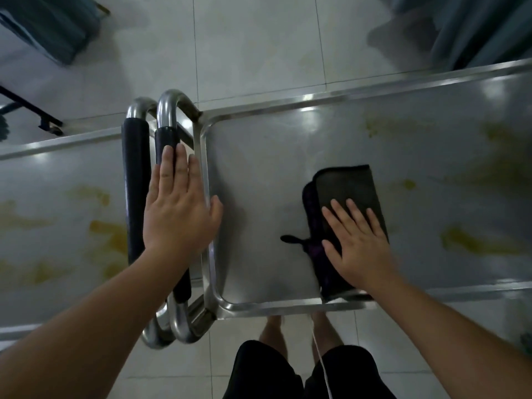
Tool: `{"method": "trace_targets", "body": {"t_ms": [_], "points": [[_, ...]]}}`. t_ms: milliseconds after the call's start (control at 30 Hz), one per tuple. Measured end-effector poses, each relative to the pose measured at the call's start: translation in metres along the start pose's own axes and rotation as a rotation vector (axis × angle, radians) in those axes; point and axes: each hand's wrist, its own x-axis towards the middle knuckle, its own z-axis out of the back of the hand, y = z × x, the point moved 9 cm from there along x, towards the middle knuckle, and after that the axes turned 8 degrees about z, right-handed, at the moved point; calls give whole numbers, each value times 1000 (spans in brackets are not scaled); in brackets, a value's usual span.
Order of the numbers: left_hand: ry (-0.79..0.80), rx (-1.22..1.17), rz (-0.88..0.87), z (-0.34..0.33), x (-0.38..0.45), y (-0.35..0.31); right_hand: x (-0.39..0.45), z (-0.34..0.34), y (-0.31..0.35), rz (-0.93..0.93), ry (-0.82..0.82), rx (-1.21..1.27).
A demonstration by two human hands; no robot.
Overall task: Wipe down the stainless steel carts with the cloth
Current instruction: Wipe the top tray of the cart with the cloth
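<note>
**Cloth flat on the right cart, left hand bracing**

My right hand (359, 243), fingers straight and spread, presses the one folded dark cloth (349, 191) on the right stainless steel cart (273, 156), near its front rim, likely for wiping pressure. My left hand (180, 208) lies open across that cart's black-sleeved tubular handle (166, 142), probably steadying it. I count two carts, two handles, with several yellowish stains (472, 240) on both tops.

We see the right cart's top (288, 156) as smooth brushed stainless steel, glossy enough to throw back light patches, with dull yellowish smears on it. The left cart's top (57, 220) has the same sheen and stains. The handle tubes (169, 108) are polished metal, sleeved in matt black foam-like padding (135, 180). The cloth (348, 182) is dark, matt, soft-woven. The floor tiles (253, 47) are pale and glossy.
</note>
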Motion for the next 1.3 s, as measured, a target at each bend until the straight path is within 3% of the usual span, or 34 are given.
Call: {"method": "trace_targets", "body": {"t_ms": [400,600,900,1067,1300], "points": [[-74,32,19,0,0,1,221,76,-54,-63,11,39],[-75,15,44,2,0,1,164,67,-46,-52,-2,43],[-73,3,30,2,-2,0,-81,-5,-33,-6,26,-7],[-72,9,26,1,-3,2,-61,3,-47,38,21,-21],[-87,28,15,0,-3,4,54,57,-109,-19,-3,-34]]}}
